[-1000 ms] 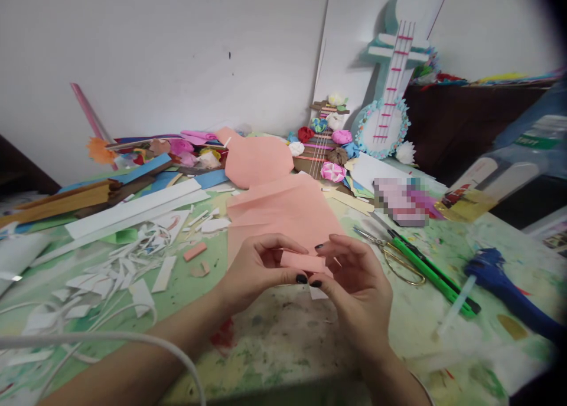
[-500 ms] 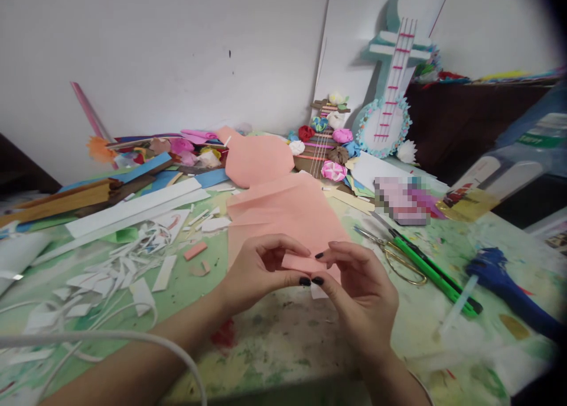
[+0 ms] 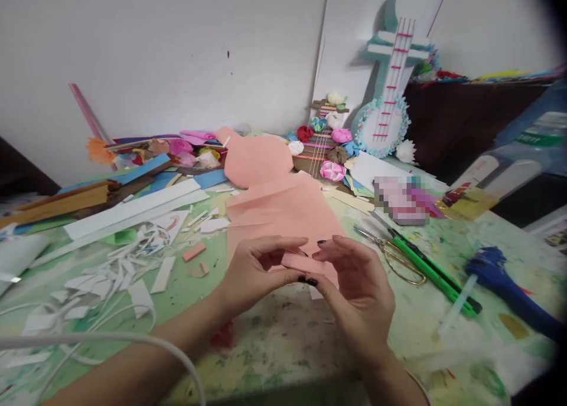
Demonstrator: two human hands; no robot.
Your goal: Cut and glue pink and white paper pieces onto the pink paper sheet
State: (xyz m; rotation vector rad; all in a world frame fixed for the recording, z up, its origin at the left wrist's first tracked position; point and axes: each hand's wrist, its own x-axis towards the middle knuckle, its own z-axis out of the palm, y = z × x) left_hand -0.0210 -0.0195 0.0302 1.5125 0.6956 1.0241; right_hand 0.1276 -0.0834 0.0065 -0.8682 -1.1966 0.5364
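I am looking down at two bare hands, and they are sharing one small pink strip (image 3: 305,262). The strip is sitting just below the middle of my view, near 6 o'clock, and it is lying nearly sideways above the table (image 3: 283,341). The left hand (image 3: 250,270) is pinching its left part, with the thumb in front and the fingers curling behind. The right hand (image 3: 365,282) is pinching the right end between thumb and fingers, and its pointing finger is lifting a bit. The thumb tips are meeting at the near edge.

From the strip, a big pink sheet (image 3: 283,211) is lying at 12 o'clock, and a round pink shape (image 3: 259,161) is resting past it at 11. A little pink piece (image 3: 194,252) and white scraps (image 3: 133,258) are lying at 9. Gold scissors (image 3: 405,264) and a green cutter (image 3: 427,267) are lying at 3, and a blue glue gun (image 3: 500,282) is lying farther out that way. A toy guitar (image 3: 390,117) is leaning at 1.
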